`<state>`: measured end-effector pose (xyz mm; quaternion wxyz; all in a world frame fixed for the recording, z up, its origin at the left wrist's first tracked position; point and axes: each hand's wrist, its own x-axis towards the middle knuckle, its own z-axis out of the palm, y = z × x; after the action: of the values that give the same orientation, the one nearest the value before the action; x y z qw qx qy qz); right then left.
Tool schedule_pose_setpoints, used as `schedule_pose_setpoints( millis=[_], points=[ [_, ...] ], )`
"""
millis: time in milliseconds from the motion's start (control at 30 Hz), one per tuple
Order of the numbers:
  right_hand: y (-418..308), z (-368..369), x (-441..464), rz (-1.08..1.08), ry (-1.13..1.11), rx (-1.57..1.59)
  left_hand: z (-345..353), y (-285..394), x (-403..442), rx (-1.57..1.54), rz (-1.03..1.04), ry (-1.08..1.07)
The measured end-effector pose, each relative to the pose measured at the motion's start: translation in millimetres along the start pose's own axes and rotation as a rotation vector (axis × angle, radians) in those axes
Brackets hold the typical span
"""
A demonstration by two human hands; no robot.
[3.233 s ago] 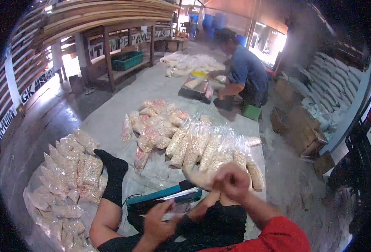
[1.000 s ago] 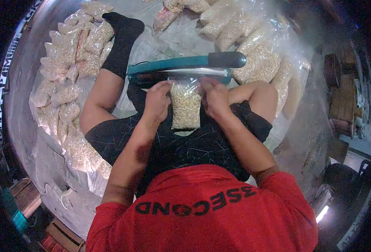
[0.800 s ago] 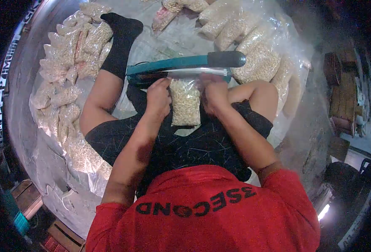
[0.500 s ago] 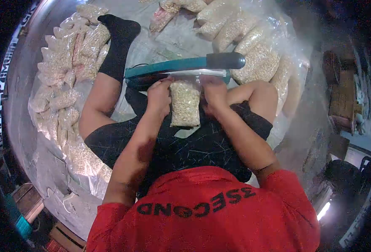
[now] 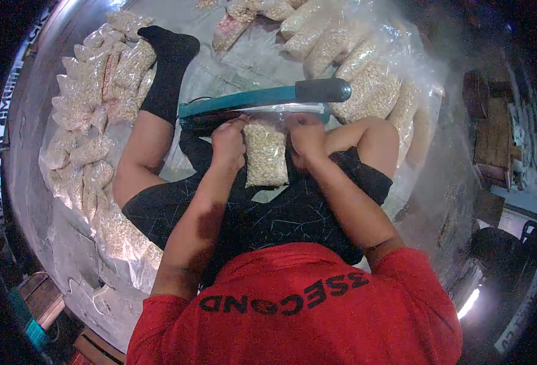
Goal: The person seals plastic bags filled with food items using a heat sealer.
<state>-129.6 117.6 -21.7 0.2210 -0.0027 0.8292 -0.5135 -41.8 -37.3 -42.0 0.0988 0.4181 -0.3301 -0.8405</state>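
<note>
A clear plastic bag packed with pale, bean-like pieces hangs upright between my hands. My left hand pinches its upper left corner. At the upper right corner my right hand has its fingers closed on the plastic. The bag's top edge lies at the jaw of a teal hand-lever bag sealer, just beyond my fingers. Its lever, with a dark grip, sits across the top. Whether the bag's mouth is inside the jaw I cannot tell.
Several filled bags are heaped on the left. More large filled bags lie in a row at the upper right. My sock-covered foot stretches out beside the left heap. A white cable runs over the floor at lower left.
The bag's top and both hands remain at the sealer. The bag appears slightly wider and turned more face-on, and the whole view has shifted a little.
</note>
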Motion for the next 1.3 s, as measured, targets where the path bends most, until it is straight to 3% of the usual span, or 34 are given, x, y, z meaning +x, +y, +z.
schedule_pose_setpoints(
  millis=[233,367,433,567,633,967,1033,1200,1267,1300],
  points=[
    [20,8,12,-0.192,0.075,0.022,-5,-1,2,0.065,-0.002,-0.018],
    [16,6,10,-0.127,0.083,-0.024,-13,-7,8,0.02,-0.017,-0.013],
    [24,8,15,-0.284,0.109,-0.163,-8,-2,2,0.016,-0.022,0.006],
    [21,7,12,-0.265,0.101,-0.107,-4,-1,-5,-0.076,-0.006,-0.045],
    [15,8,10,-0.113,0.049,0.009,-7,-4,0,-0.055,-0.012,-0.039],
    [34,2,6,-0.148,0.032,-0.032,-9,-3,2,0.014,-0.017,-0.059],
    [31,1,-10,-0.231,0.195,-0.091,-7,-1,-1,-0.012,-0.017,-0.046],
    [-51,-35,-51,-0.471,0.195,-0.011,4,6,-12,0.041,0.004,0.013],
    [-67,-48,-37,-1.041,0.44,-0.333,-6,-3,0,0.013,-0.005,-0.005],
    [-68,-49,-30,-1.042,0.442,-0.332,-2,1,-1,-0.018,-0.011,-0.026]
  ],
)
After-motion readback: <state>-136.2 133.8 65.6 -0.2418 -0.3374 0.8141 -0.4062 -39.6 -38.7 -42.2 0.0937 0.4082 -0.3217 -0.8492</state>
